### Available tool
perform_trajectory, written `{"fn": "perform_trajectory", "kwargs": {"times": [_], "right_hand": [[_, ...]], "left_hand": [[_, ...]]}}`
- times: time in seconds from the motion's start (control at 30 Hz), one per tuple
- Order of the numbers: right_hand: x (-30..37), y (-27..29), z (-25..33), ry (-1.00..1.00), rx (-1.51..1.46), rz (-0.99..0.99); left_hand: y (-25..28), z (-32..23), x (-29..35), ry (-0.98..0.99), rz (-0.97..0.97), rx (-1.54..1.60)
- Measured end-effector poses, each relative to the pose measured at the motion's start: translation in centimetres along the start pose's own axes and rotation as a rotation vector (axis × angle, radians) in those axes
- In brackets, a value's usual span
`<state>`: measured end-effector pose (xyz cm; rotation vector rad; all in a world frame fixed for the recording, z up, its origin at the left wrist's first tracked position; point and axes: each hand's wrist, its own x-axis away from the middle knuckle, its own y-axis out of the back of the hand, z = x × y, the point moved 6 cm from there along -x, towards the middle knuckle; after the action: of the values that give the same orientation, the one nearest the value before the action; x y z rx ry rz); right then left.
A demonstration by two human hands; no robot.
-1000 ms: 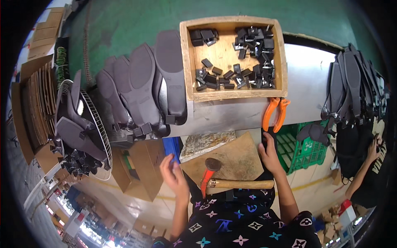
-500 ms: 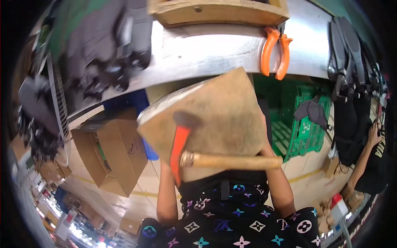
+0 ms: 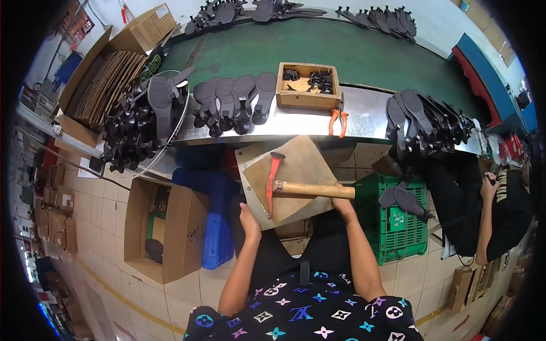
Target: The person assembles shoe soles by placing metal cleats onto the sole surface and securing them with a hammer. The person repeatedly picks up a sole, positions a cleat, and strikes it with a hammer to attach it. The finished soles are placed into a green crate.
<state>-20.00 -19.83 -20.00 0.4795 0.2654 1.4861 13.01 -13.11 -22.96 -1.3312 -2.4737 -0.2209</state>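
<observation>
In front of my lap, a worn brown board (image 3: 310, 165) rests over a paler panel (image 3: 245, 156). A hammer lies across the brown board, its red head (image 3: 272, 184) to the left and its wooden handle (image 3: 315, 190) pointing right. My left hand (image 3: 249, 223) is at the panel's lower left edge, fingers stretched upward. At the right edge, just below the handle's end, my right hand (image 3: 343, 206) grips the board; some of its fingers are hidden. Neither hand is wrapped round the hammer.
On the metal-edged bench are a wooden box (image 3: 310, 101) of small black parts, orange-handled pliers (image 3: 338, 123) and black heeled shoe soles (image 3: 233, 96). An open carton (image 3: 190, 238) and blue bin (image 3: 219, 233) stand left, a green crate (image 3: 367, 227) right. A co-worker (image 3: 506, 210) sits at far right.
The view has pulled back, so the bench, board and hammer look smaller and farther off. My left hand, largely hidden before, now shows beside the panel. The hammer stays on the board.
</observation>
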Motion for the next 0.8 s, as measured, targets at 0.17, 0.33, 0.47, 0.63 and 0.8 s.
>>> {"fn": "perform_trajectory", "kwargs": {"times": [0.17, 0.33, 0.47, 0.63, 0.8], "right_hand": [[2.0, -1.4, -2.7, 0.035, 0.069, -0.035], [3.5, -0.6, -0.9, 0.117, -0.032, -0.098], [2.4, 0.2, -2.6, 0.03, 0.075, -0.064], [3.0, -0.4, -0.5, -0.072, -0.162, -0.039], [2.9, 0.4, -0.2, -0.023, -0.087, -0.002]], "left_hand": [[0.8, 0.6, -1.8, -0.029, 0.126, -0.055], [0.5, -1.7, 0.0, -0.241, -0.045, -0.42], [-3.4, -7.8, 7.4, -0.613, 0.312, -0.562], [-3.2, -4.0, 7.6, -0.304, 0.613, -0.461], [-4.3, -9.1, 5.9, -0.456, 0.597, -0.498]]}}
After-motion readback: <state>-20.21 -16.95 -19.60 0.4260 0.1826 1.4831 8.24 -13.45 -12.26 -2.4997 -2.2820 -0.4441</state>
